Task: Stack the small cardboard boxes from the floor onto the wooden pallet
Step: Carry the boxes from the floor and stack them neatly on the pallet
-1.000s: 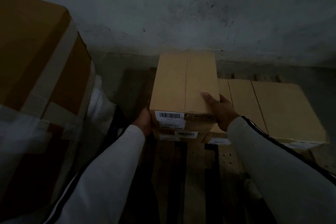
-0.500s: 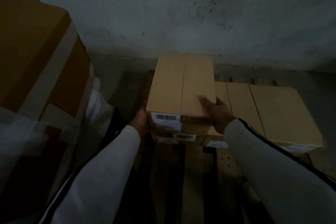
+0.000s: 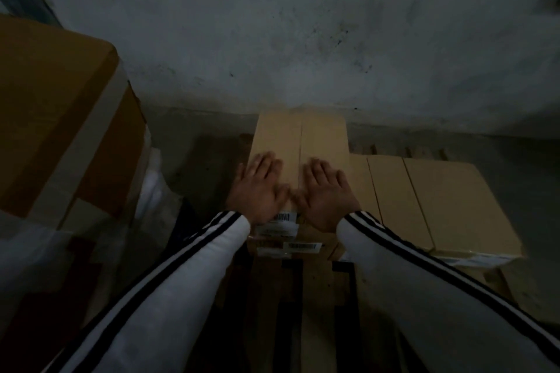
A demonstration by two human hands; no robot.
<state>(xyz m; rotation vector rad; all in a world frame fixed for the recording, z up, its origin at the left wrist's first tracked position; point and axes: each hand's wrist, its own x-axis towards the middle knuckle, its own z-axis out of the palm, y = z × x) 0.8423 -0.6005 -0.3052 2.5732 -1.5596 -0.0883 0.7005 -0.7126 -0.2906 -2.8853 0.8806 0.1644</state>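
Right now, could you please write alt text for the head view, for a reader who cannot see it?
Both hands, left and right, lie flat and open on the top box of a two-box stack on a pallet. Lower boxes sit to its right, a big box at left.

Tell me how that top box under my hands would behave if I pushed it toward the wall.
The top box looks stiff with flat sides, so it would probably slide, not roll. It sits on another box, so a hard shove might shift it off its support.
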